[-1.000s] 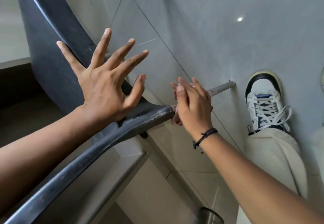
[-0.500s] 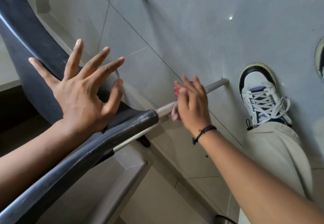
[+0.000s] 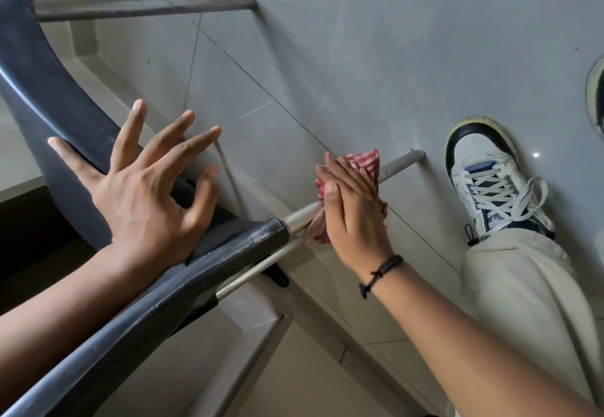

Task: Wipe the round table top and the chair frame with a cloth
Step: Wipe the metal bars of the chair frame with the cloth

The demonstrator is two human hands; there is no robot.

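Right hand [image 3: 354,217] slid further out along the chair frame [image 3: 397,165] leg since last frame; cloth [image 3: 364,161] now visible. Grip closed on cloth around the metal tube, most of the cloth hidden behind the palm. Left hand [image 3: 143,194] splayed open, heel braced on the black seat edge [image 3: 228,253]. Shoe [image 3: 490,178] beside leg tip.

soft even daylight, small glare spots on floor tiles [image 3: 359,57], sharp focus, wide-angle edge bending
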